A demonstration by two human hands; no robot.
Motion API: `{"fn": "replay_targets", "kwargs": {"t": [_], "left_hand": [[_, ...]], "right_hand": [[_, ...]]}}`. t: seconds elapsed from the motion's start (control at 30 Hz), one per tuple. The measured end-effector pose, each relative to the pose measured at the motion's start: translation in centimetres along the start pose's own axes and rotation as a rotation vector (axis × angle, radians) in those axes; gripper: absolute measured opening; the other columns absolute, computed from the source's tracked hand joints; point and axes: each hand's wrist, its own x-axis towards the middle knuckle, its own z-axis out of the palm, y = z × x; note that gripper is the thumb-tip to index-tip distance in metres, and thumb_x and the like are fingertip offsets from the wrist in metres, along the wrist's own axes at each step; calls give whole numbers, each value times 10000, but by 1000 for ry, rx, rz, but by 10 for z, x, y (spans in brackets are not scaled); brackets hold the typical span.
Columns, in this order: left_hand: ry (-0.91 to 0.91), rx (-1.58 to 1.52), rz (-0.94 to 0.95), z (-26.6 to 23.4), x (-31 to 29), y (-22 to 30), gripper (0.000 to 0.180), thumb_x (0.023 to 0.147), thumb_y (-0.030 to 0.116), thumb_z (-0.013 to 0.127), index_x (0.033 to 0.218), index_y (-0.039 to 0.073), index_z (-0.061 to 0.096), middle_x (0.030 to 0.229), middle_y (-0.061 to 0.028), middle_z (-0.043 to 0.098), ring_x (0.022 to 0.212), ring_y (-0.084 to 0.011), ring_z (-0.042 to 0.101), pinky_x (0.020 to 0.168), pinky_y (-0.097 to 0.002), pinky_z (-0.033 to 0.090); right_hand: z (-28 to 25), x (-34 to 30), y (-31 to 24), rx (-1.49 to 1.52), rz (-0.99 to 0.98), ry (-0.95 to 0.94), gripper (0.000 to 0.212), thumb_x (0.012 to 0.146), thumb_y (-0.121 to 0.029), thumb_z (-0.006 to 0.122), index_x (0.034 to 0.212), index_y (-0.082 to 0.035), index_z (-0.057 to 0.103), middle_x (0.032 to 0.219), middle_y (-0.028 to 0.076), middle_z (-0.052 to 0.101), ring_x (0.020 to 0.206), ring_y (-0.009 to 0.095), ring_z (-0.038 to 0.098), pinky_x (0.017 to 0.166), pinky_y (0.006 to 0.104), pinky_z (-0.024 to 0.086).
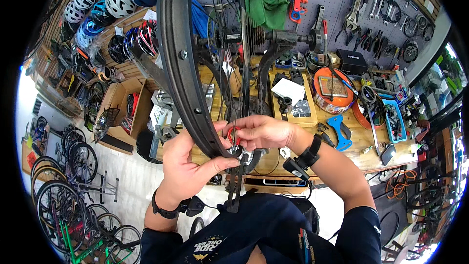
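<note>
A black bicycle wheel rim with thin spokes stands upright in a dark truing stand. My left hand is closed round the rim's lower part, thumb on the near side and fingers behind it. Beside it, my right hand pinches a small red spoke wrench among the spokes just inside the rim. The fingers partly cover the wrench, so its exact seat on a spoke is hidden. Higher up, the cassette sits on the hub between the stand's arms.
On the wooden bench lie a blue plastic tool, an orange round container, a yellow tray and a blue bin. Tools hang on the pegboard. Helmets and an open cardboard box are at left.
</note>
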Motion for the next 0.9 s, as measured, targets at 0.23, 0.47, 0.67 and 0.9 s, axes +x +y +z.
{"fn": "replay_targets", "kwargs": {"t": [0.23,0.47,0.67,0.9], "left_hand": [[-21,-17,-3,-3,1,1,614,687,54,875,1225,-39,593,918,-64,709,873,-141,689,810,-284,546],[-75,14,44,-9,4,1,674,666,-31,866,1259,-54,546,960,-87,665,891,-156,678,800,-286,569],[-48,-5,15,-5,4,3,548,692,56,880,1174,-34,636,921,-76,726,862,-142,702,801,-279,543],[-83,-9,60,-1,-7,-16,597,631,-26,881,1168,-29,622,899,-110,713,876,-191,683,869,-350,501]], "right_hand": [[-3,3,-2,-377,-97,-63,385,1003,-314,576,1260,-26,571,806,-30,571,664,62,507,590,220,419],[-18,17,-5,-423,-124,-128,410,944,-350,664,1181,-21,607,749,-27,567,602,57,507,535,209,411],[-15,25,5,-457,-138,73,300,885,-267,757,1007,-22,634,764,-16,635,636,50,540,554,219,428],[29,22,5,-1458,-135,710,515,882,-486,680,723,1,630,661,198,633,693,374,659,654,442,518]]}}
